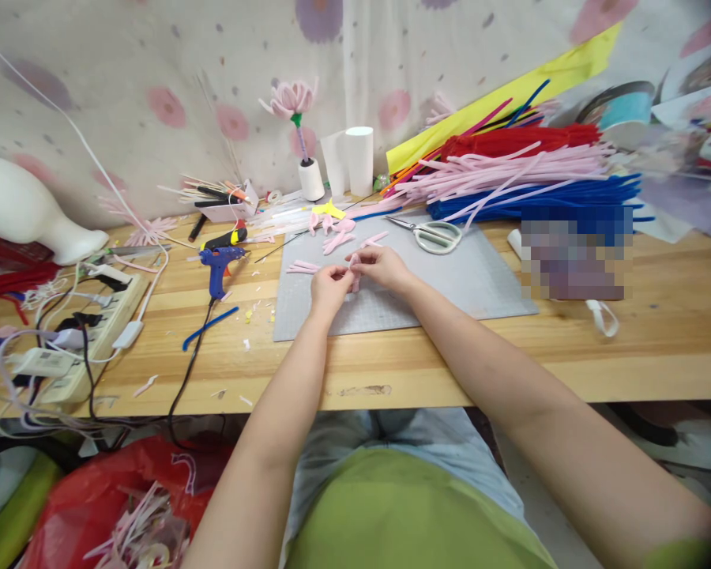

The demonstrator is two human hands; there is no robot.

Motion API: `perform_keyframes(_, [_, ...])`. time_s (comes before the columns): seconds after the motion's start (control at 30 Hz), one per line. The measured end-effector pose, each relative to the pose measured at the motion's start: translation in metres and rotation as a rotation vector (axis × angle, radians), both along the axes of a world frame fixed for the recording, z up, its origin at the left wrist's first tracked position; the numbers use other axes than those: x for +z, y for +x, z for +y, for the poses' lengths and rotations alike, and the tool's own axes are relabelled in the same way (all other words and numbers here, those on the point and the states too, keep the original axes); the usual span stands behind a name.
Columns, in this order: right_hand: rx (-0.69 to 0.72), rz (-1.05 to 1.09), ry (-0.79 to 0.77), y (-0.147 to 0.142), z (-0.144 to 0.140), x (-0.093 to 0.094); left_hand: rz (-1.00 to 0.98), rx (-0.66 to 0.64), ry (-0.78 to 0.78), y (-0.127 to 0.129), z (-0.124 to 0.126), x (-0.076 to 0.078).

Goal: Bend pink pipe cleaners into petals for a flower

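Observation:
Over the grey cutting mat, my left hand and my right hand meet, fingertips pinched on a small pink pipe cleaner piece. Fingers partly cover its shape. Short pink pipe cleaner lengths lie just left of my left hand. Beyond the hands are several bent pink pieces and a yellow piece. Scissors with pale handles rest on the mat, to the right of my right hand.
A blue glue gun with a trailing cord stands left of the mat. Bundles of pink pipe cleaners and blue ones are heaped at back right. A pink flower stands in a white holder. A power strip sits far left.

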State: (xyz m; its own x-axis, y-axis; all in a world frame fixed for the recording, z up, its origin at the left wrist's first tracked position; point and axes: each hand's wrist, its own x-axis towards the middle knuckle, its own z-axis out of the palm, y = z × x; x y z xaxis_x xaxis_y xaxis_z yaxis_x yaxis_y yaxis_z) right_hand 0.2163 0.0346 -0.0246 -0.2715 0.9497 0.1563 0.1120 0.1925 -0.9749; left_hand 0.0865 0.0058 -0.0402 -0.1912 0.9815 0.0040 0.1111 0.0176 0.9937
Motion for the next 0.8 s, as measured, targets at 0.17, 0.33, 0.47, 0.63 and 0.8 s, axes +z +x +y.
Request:
perform_keyframes(0.17, [-0.017,0.014,-0.024,0.001,0.003,0.000,0.017,-0.129,-0.049,-0.005,0.002,-0.001])
perform_keyframes(0.33, [0.007,0.009,0.018,0.000,0.005,-0.004,0.102,-0.037,0.003,-0.005,0.005,-0.006])
perform_keyframes(0.47, [-0.011,-0.022,0.049,0.000,0.007,-0.006,0.023,-0.005,0.005,-0.002,0.005,-0.007])
perform_keyframes(0.63, [-0.045,-0.033,0.076,0.000,0.008,-0.007,-0.063,0.025,-0.019,0.002,0.003,0.000])
perform_keyframes(0.8, [-0.046,0.040,-0.023,-0.001,0.009,-0.008,-0.126,-0.031,-0.088,0.001,-0.001,0.011])
